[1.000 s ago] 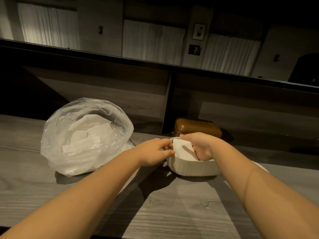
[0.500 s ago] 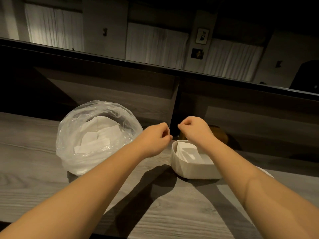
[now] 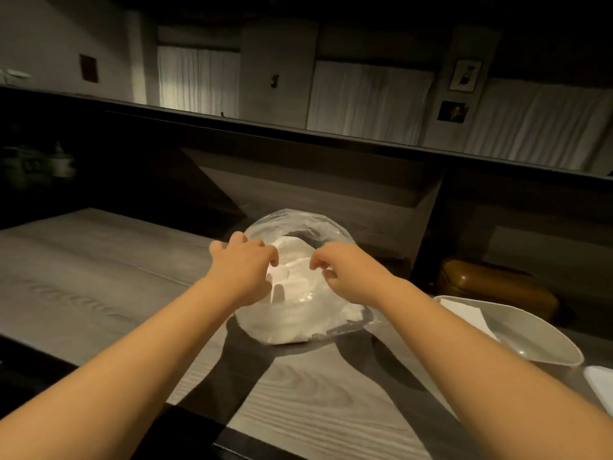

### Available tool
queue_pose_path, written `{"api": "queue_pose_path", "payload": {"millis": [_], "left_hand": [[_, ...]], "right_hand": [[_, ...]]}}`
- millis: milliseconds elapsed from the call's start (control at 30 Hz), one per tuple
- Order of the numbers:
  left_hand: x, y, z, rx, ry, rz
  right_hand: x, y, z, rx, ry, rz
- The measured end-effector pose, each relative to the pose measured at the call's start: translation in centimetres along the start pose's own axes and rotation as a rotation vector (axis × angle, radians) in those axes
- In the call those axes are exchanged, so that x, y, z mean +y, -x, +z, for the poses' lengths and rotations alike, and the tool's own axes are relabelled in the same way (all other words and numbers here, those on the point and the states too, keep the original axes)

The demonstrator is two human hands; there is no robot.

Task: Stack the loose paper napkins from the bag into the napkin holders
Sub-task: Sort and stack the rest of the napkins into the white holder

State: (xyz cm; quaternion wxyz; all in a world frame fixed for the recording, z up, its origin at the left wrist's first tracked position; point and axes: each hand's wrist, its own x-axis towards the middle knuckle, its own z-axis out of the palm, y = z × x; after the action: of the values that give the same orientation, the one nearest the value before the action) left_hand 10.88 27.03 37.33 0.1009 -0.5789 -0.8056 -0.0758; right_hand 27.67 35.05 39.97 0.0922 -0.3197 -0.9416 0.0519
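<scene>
A clear plastic bag [image 3: 298,322] of loose white napkins [image 3: 290,252] sits on the wooden counter, centre of view. My left hand [image 3: 243,267] has its fingers curled over the bag's left upper side, gripping the plastic. My right hand [image 3: 345,270] pinches the plastic at the bag's right upper side. A white napkin holder [image 3: 534,336] stands to the right with a napkin [image 3: 464,313] lying in it. Behind it sits a brown holder [image 3: 497,287].
The grey wooden counter [image 3: 99,293] stretches left of the bag, with a dark front edge below. A raised dark partition runs along the back. Another white sheet [image 3: 600,385] lies at the right edge, near the white holder.
Both hands left the white holder and moved left onto the plastic bag. The view swung left, so the bag is now central and the holders are at the right.
</scene>
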Motion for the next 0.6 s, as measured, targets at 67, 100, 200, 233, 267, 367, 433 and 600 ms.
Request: {"api": "queue_pose_path", "payload": {"millis": [67,100,200,233,267,367,433,600], "left_hand": [[-1.2,0.4,0.6,0.013,0.025,-0.008],[-1.7,0.5,0.7,0.010,0.038,-0.011],[-2.8,0.5,1.0,0.003,0.088,-0.024],[-3.0,0.5,1.0,0.008,0.111,-0.025],[-3.1,0.5,1.1,0.015,0.134,-0.022],[-3.2,0.4,1.2,0.025,0.190,-0.019],[-3.3,0.4,1.2,0.029,0.213,-0.023],[-3.4,0.2,1.4,0.041,0.246,-0.020]], "right_hand": [[-0.2,-1.1,0.9,-0.036,-0.033,0.017],[-0.1,-1.6,1.3,-0.034,-0.042,0.056],[0.6,-3.3,2.0,-0.072,-0.079,0.199],[0.7,-3.7,2.2,-0.098,-0.135,0.234],[0.7,-4.0,2.4,-0.107,-0.187,0.257],[0.5,-4.9,2.8,-0.048,-0.195,0.249],[0.3,-5.3,2.7,-0.087,-0.177,0.214],[-0.4,-5.4,2.3,-0.183,-0.069,0.106]]}}
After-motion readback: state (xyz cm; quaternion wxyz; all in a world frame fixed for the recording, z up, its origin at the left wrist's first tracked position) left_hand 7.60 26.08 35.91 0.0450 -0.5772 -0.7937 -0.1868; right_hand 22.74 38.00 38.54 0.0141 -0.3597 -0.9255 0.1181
